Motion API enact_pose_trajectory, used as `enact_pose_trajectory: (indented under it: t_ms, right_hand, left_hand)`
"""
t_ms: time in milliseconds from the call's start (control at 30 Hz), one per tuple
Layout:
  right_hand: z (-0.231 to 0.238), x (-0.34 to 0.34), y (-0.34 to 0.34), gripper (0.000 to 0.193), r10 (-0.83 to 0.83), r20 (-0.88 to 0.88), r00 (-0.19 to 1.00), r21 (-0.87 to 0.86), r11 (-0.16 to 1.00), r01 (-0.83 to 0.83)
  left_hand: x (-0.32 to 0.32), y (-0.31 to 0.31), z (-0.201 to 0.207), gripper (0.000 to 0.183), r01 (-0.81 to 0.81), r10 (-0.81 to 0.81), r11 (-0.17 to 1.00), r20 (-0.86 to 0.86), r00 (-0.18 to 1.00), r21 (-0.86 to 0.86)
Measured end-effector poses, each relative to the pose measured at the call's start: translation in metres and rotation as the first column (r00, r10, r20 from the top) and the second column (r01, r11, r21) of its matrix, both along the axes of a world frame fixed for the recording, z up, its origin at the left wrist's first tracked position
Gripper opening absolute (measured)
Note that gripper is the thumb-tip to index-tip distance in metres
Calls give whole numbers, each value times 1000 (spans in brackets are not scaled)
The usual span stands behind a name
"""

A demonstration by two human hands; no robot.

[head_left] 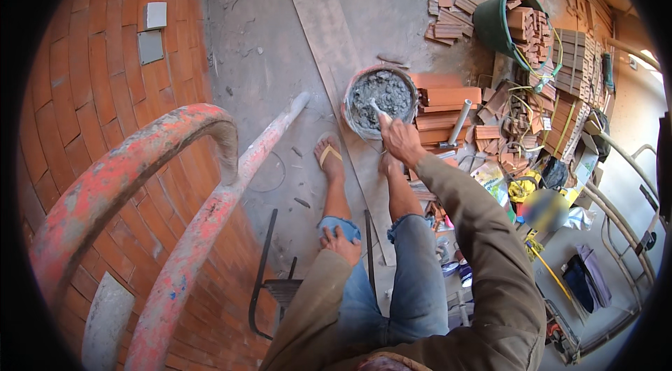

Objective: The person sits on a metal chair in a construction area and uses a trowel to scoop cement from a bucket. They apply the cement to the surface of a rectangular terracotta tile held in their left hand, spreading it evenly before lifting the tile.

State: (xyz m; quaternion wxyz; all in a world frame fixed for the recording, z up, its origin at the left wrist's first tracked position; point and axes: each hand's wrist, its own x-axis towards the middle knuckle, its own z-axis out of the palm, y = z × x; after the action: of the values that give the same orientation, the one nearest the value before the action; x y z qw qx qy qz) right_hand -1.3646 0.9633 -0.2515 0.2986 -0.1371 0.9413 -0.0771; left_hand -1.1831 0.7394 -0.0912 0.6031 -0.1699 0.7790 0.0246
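A bucket (346, 110) full of wet grey mortar (392, 91) stands on the floor just ahead of my feet. My right hand (401, 141) is closed around the pale handle of a trowel (383, 116). The metal neck of that tool runs down into the mortar, and its blade is hidden there. My left hand (341, 246) lies on my left knee, palm down on the rolled hem of the denim shorts (357, 280), with its fingers apart and nothing held.
Red-painted scaffold tubes (203, 231) cross the left side before a brick wall (84, 84). Right of the bucket are stacked brick tiles (448, 96) and a green bucket (493, 24) of tile pieces. Bags, a yellow strap (523, 187) and metal frames (619, 213) crowd the right.
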Motion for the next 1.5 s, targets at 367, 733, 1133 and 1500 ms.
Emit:
enact_pose_trajectory:
  t_ms: [367,733,1133,1500]
  right_hand:
    - [27,-20,23,37,-360,363,859,-253,849,463]
    - [-45,-18,8,27,-335,63,940,-20,941,336]
    - [40,1,-8,36,-167,129,977,121,981,152]
    - [-70,-25,8,30,-418,288,862,-130,874,467]
  left_hand:
    - [17,-10,-6,71,-54,55,998,-137,989,13]
    - [9,-7,-5,71,-14,14,1000,-67,998,10]
    - [10,-17,-3,70,-21,21,1000,-116,993,0]
    - [6,-16,-4,69,-15,19,999,-107,994,43]
